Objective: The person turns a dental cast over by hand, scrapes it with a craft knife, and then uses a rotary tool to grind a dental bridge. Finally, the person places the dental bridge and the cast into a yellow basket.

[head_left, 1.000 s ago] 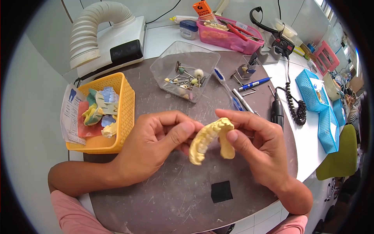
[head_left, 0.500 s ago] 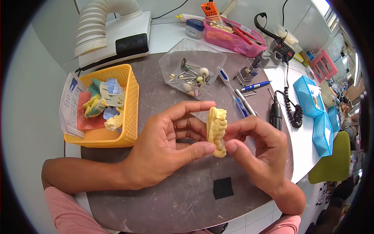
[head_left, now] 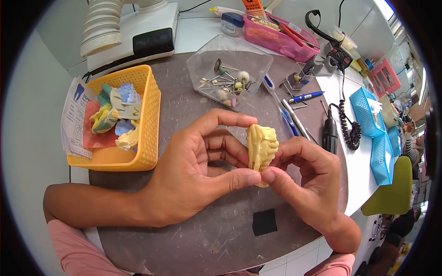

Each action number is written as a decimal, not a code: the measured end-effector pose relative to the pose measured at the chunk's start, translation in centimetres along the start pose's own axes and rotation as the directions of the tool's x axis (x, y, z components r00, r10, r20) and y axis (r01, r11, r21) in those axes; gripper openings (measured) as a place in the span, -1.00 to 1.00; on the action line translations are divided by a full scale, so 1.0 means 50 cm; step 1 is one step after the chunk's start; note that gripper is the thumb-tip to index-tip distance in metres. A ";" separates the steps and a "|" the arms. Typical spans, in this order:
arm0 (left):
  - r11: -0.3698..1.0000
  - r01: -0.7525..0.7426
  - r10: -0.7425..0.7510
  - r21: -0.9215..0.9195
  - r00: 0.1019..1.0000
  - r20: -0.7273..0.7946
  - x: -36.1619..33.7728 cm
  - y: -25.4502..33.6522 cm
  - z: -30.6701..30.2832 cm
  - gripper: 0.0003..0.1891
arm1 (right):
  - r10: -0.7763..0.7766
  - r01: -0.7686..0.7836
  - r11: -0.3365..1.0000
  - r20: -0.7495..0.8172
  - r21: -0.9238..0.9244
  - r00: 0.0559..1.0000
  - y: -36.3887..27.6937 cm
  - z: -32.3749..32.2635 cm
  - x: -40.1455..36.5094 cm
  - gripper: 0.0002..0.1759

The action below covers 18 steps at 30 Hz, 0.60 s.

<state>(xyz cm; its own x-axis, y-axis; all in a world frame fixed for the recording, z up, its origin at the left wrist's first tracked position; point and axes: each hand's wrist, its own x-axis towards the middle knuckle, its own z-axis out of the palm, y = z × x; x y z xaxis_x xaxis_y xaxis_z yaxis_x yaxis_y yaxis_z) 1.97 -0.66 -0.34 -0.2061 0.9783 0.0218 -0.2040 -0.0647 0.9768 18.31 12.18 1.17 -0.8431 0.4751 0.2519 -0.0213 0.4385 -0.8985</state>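
Observation:
A pale yellow dental model (head_left: 261,146) is held upright above the brown work mat, between my two hands. My left hand (head_left: 198,170) grips it by the left side, with the index finger at its top and the thumb near its lower end. My right hand (head_left: 306,172) pinches the right and lower side, its thumb close to the left thumb. The model's grooved side faces the camera, and its lowest part is partly hidden behind the thumbs. On the mat (head_left: 212,244) below lies a black square (head_left: 264,222).
On the left stands a yellow basket (head_left: 154,119) with model pieces and papers. Behind the hands are a clear tray (head_left: 202,55) of polishing bits, a toothbrush (head_left: 276,94), a blue pen (head_left: 306,96) and a black handpiece (head_left: 329,133). A pink basket (head_left: 281,41) sits at the back.
The dental model has been turned so that its grooved side shows instead of the tooth row. My right fingers have moved in onto it. The view has shifted slightly.

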 end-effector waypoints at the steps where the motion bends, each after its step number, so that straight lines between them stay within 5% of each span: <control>1: 1.000 0.000 0.000 0.000 1.000 -0.001 0.000 0.001 0.001 -0.28 | 0.000 0.000 1.000 0.001 0.000 1.000 0.000 0.001 0.000 -0.78; 18: 0.999 0.019 -0.021 -0.046 0.999 -0.032 -0.003 0.007 0.004 -0.31 | 0.009 -0.009 0.999 -0.001 0.034 1.000 0.001 0.003 -0.002 -0.78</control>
<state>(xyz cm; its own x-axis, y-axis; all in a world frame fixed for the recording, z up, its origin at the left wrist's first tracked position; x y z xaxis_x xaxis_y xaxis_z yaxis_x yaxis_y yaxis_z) 2.14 -0.81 0.06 -0.2326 0.9726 -0.0053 -0.2520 -0.0550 0.9662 18.31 12.04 1.02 -0.8427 0.4798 0.2442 -0.0322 0.4078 -0.9125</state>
